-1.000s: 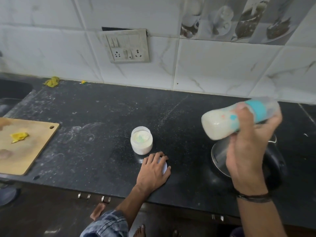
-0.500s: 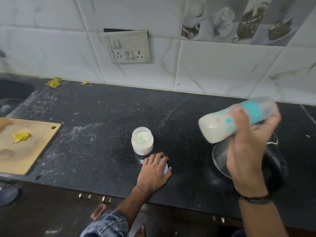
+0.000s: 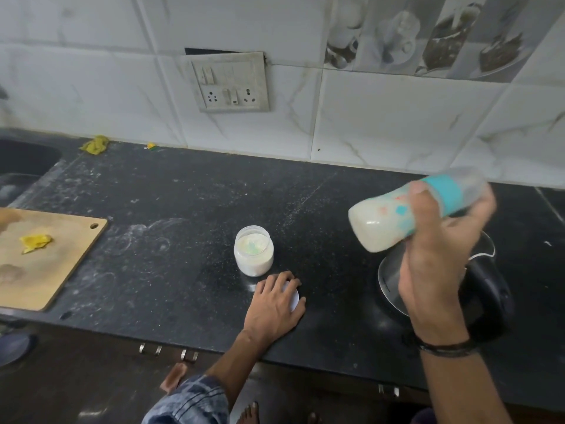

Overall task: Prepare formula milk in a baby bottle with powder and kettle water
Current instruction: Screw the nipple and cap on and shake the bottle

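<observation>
Right hand [image 3: 434, 270] fingers are wrapped round the baby bottle [image 3: 385, 221], held just above the kettle [image 3: 489, 301] — long axis near level, base aimed left and slightly down, teal collar and clear cap up-right. Milky white liquid is seen inside, blurred. Left of the kettle, the left hand [image 3: 273, 307] is laid palm-down, fingers relaxed, on a white lid [image 3: 293, 296].
</observation>
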Demonstrator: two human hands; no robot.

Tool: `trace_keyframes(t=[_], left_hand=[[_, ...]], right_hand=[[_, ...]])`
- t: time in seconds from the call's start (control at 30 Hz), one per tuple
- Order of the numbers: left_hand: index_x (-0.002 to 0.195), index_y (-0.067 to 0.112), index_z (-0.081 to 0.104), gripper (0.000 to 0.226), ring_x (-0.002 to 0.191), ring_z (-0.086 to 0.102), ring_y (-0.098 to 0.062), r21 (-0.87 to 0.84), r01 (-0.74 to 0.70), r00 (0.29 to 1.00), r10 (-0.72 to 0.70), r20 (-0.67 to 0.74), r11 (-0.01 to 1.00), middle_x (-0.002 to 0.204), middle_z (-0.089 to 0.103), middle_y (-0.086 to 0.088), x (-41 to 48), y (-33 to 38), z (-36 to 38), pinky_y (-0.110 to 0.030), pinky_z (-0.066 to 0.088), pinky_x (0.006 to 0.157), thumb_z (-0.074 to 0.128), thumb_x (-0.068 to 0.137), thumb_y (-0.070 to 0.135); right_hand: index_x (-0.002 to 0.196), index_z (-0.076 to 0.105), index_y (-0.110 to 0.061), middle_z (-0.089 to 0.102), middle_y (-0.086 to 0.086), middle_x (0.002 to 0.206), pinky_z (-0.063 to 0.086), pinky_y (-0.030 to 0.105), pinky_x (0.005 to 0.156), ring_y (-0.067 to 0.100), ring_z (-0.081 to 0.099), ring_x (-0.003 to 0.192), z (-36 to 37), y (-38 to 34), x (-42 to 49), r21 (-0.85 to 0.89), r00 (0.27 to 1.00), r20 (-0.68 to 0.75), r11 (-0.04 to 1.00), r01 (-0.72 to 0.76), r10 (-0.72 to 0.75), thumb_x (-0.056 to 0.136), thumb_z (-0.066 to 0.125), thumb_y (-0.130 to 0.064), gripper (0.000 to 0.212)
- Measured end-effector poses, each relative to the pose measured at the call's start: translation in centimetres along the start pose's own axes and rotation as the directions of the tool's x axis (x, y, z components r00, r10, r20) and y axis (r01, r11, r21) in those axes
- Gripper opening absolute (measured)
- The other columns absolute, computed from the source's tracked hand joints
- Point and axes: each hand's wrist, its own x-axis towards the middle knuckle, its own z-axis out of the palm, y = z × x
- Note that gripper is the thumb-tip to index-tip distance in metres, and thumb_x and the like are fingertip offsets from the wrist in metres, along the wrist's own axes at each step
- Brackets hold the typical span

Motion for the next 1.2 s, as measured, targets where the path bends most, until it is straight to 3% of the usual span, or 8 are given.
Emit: trace_keyframes(t=[0.1,0.23,0.37,0.5,0.63,0.93,1.1,1.2], left_hand=[[0.125,0.028,0.061,0.041,0.118,0.053,-0.017,0.007,0.009,1.0,-0.01,0.02,1.0,0.133,0.055,0.008,0.1,0.2,-0.1,-0.037,0.048,0.097,0.049,0.097,0.055],[0.125,0.027,0.062,0.041,0.117,0.054,-0.019,0.01,0.002,1.0,-0.002,0.023,1.0,0.133,0.056,0.007,-0.1,0.2,-0.2,-0.038,0.048,0.096,0.049,0.097,0.055],[0.126,0.027,0.062,0.043,0.119,0.054,-0.019,0.001,0.016,0.999,-0.016,0.047,1.0,0.135,0.056,0.006,0.2,0.4,-0.5,-0.038,0.048,0.099,0.047,0.097,0.055],[0.127,0.027,0.061,0.043,0.12,0.054,-0.018,-0.001,0.008,0.999,-0.008,0.045,1.0,0.135,0.056,0.006,0.0,0.2,-0.4,-0.038,0.048,0.099,0.047,0.097,0.055],[0.127,0.027,0.061,0.043,0.12,0.053,-0.018,0.007,0.009,0.999,-0.01,0.046,1.0,0.135,0.056,0.007,0.1,0.2,-0.4,-0.037,0.047,0.099,0.047,0.098,0.056],[0.127,0.027,0.062,0.044,0.121,0.053,-0.018,0.008,0.009,0.999,-0.009,0.041,1.0,0.136,0.057,0.006,0.1,0.3,-0.6,-0.037,0.046,0.1,0.047,0.098,0.055],[0.127,0.027,0.061,0.043,0.122,0.053,-0.018,-0.005,0.01,0.999,-0.009,0.048,1.0,0.137,0.056,0.005,0.1,0.3,-0.6,-0.037,0.046,0.101,0.046,0.098,0.055],[0.125,0.027,0.062,0.041,0.12,0.054,-0.018,0.004,0.01,0.999,-0.01,0.036,1.0,0.134,0.057,0.006,0.1,0.3,-0.5,-0.037,0.047,0.099,0.049,0.097,0.054]], right_hand=[[0.145,0.033,-0.018,0.064,-0.005,0.118,0.059,0.03,0.077,0.009,0.07,0.102,-0.3,-0.3,0.5,0.105,0.994,-0.109,0.994,0.029,-0.017,0.085,0.077,-0.032,0.076],[0.14,0.038,-0.013,0.068,-0.01,0.1,0.057,0.026,0.072,0.006,0.068,0.087,-0.2,-0.3,0.4,-0.064,0.991,0.123,0.997,-0.053,0.06,0.077,0.081,-0.028,0.077],[0.142,0.037,-0.014,0.067,-0.009,0.109,0.058,0.027,0.074,0.007,0.07,0.096,-0.8,-0.1,0.4,0.055,1.0,-0.008,0.998,-0.027,0.027,0.084,0.078,-0.03,0.072],[0.136,0.043,-0.02,0.064,-0.006,0.106,0.058,0.026,0.074,0.005,0.069,0.088,-0.6,-0.1,0.4,-0.095,0.978,0.167,0.99,-0.107,0.122,0.08,0.082,-0.026,0.069],[0.135,0.041,-0.024,0.068,-0.01,0.109,0.059,0.028,0.075,0.006,0.07,0.096,-0.8,-0.3,0.6,0.041,0.999,-0.021,0.999,-0.035,0.036,0.086,0.078,-0.031,0.063],[0.14,0.037,-0.017,0.067,-0.009,0.11,0.059,0.027,0.075,0.006,0.071,0.097,-1.0,-0.3,0.6,0.087,0.996,-0.085,0.996,-0.006,0.014,0.086,0.076,-0.032,0.068],[0.13,0.044,-0.024,0.065,-0.007,0.106,0.058,0.024,0.072,0.004,0.068,0.087,-1.2,-0.2,0.6,-0.124,0.974,0.184,0.986,-0.111,0.133,0.082,0.079,-0.023,0.059],[0.134,0.041,-0.024,0.068,-0.012,0.108,0.058,0.025,0.072,0.003,0.07,0.093,-1.3,-0.3,0.8,0.011,0.998,0.002,0.998,-0.06,0.06,0.084,0.076,-0.032,0.061]])
